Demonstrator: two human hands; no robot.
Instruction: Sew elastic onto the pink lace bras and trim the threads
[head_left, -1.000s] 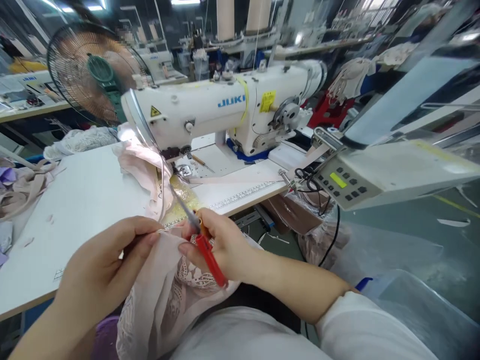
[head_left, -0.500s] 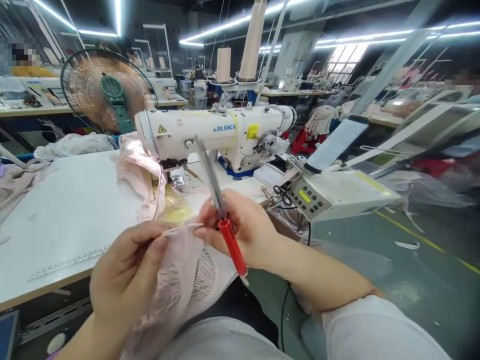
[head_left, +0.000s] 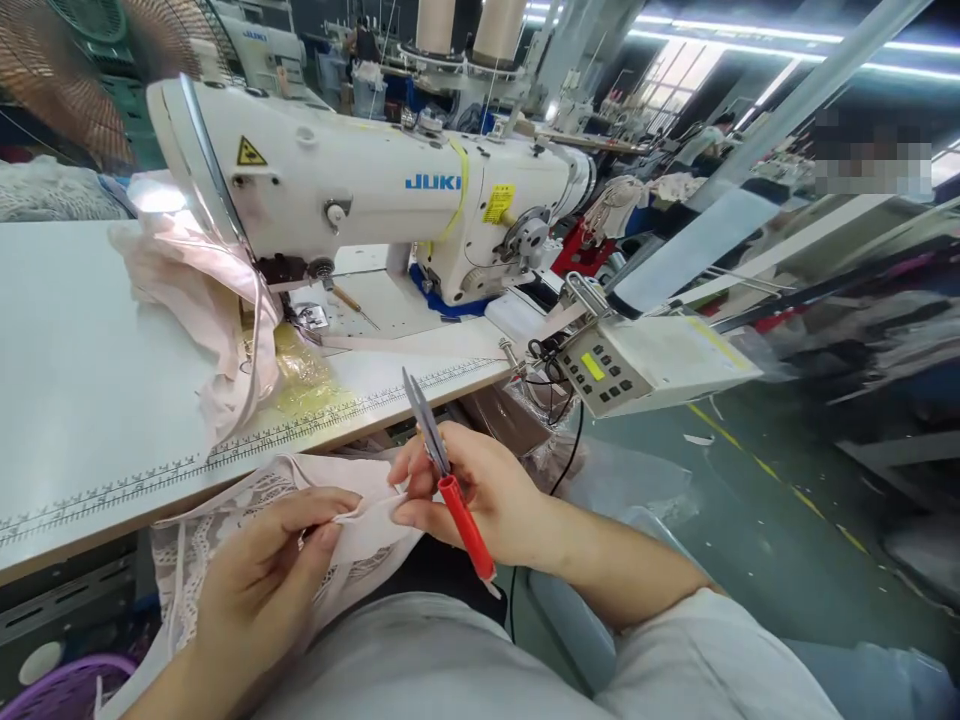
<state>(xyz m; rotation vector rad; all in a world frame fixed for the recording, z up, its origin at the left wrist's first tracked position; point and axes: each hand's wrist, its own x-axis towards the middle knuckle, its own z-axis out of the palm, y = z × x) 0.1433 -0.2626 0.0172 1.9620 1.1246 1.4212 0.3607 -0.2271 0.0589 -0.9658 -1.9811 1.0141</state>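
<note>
My left hand [head_left: 270,580] pinches the edge of a pale pink lace garment piece [head_left: 225,510] that lies over my lap below the table edge. My right hand [head_left: 480,495] pinches the same fabric edge just to the right and also holds red-handled thread snips [head_left: 450,480], blades pointing up and away. The two hands are a few centimetres apart on the cloth. Behind them stands a white JUKI sewing machine [head_left: 375,180] on the white table [head_left: 82,340].
Another pink fabric piece [head_left: 202,290] hangs from the machine's needle area onto the table. A grey control panel [head_left: 645,365] with a green display sits at the table's right end. A fan [head_left: 75,70] is at far left, a purple basket [head_left: 60,690] below.
The view has moved closer to the machine and lower. My hands have lowered the fabric to my lap, and the snips' blades tilted from over the machine down in front of the table edge.
</note>
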